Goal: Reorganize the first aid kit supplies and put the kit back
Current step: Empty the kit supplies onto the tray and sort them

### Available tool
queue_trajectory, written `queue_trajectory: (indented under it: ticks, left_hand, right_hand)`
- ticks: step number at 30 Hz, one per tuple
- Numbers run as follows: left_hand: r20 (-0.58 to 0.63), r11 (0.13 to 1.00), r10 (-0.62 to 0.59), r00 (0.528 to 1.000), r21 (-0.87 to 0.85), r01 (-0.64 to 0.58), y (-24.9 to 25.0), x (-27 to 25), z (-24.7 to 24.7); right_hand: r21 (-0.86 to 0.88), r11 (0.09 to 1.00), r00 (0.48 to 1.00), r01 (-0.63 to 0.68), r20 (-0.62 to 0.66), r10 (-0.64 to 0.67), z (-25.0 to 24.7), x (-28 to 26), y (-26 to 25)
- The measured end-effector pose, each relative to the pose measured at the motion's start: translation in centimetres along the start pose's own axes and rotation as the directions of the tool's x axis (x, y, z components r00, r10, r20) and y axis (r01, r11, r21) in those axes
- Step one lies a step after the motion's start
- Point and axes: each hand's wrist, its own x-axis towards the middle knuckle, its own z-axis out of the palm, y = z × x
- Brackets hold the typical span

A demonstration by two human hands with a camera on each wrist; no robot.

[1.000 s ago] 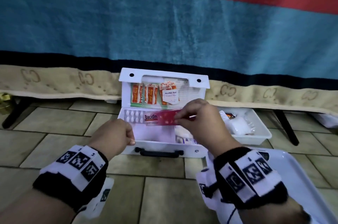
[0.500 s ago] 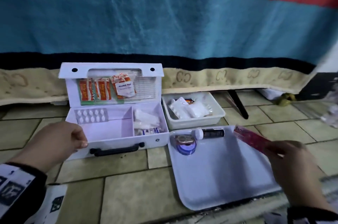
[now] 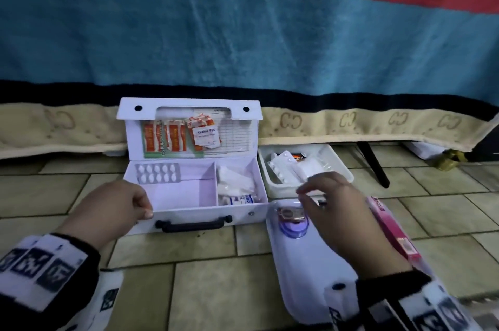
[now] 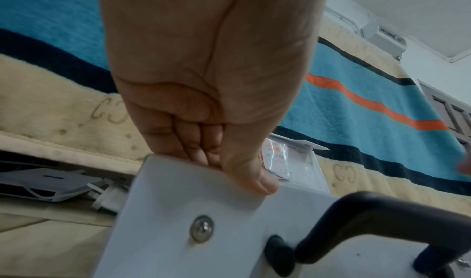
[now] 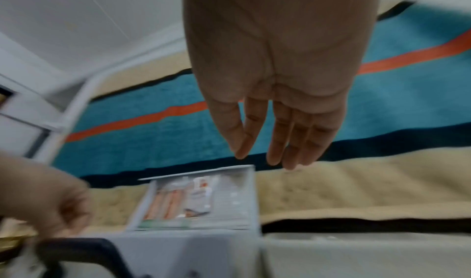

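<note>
On the tiled floor sits the open first aid kit (image 3: 194, 190); left hand (image 3: 116, 209) pinches its front corner, right hand (image 3: 334, 211) hovers loose-fingered, holding nothing. Light, thin-walled box I'd guess, so grab the black handle (image 3: 193, 224)

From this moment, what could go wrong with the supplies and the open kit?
1. The pink box lies along the tray's right edge; the right hand or its sleeve may knock it off.
2. The left hand grips only the kit's front corner; the upright lid might drop shut.
</note>
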Motion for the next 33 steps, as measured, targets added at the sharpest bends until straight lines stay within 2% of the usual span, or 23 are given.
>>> queue_trajectory:
  ticks: [2, 4, 6, 8, 12, 14, 22, 28, 33]
  left_hand:
    - [0.007, 1.000, -0.015, 1.000, -0.020, 0.015, 0.1, -0.1, -0.1]
    - [0.024, 0.999, -0.024, 0.999, -0.037, 0.025, 0.1, -0.2, -0.2]
    - [0.037, 0.999, -0.025, 0.999, -0.045, 0.026, 0.1, -0.2, -0.2]
    - [0.032, 0.998, -0.037, 0.999, -0.045, 0.039, 0.0, -0.2, -0.2]
    - [-0.001, 0.997, -0.058, 0.998, -0.041, 0.058, -0.2, -0.3, 0.2]
    - [-0.016, 0.996, -0.069, 0.997, -0.058, 0.068, -0.3, -0.3, 0.3]
    - [-0.053, 0.992, -0.111, 0.992, -0.073, 0.107, -0.1, -0.4, 0.4]
    - [-0.026, 0.987, -0.146, 0.989, -0.076, 0.143, 0.0, -0.4, 0.5]
    - [-0.004, 0.988, -0.146, 0.989, -0.048, 0.146, 0.0, -0.1, 0.4]
  right_hand:
    - [0.017, 0.994, 0.979, 0.107, 0.171, -0.108, 2.6, 2.2, -3.6]
    - [0.024, 0.986, 0.932, 0.166, 0.323, -0.165, 5.0, 4.3, -7.1]
    - [-0.001, 0.980, 0.851, 0.198, 0.497, -0.171, 7.0, 6.2, -10.1]
    - [-0.061, 0.970, 0.744, 0.237, 0.653, -0.141, 8.8, 8.0, -12.4]
    - [-0.095, 0.956, 0.599, 0.277, 0.795, -0.095, 11.0, 10.1, -15.2]
    - [-0.107, 0.955, 0.568, 0.278, 0.820, -0.073, 11.6, 10.7, -15.7]
    - [0.009, 0.993, 0.696, 0.116, 0.713, -0.087, 13.5, 11.7, -15.4]
    - [-0.004, 0.992, 0.831, 0.129, 0.546, -0.106, 15.0, 11.9, -15.3]
    - [-0.039, 0.997, 0.868, 0.070, 0.495, -0.041, 15.8, 12.0, -15.5]
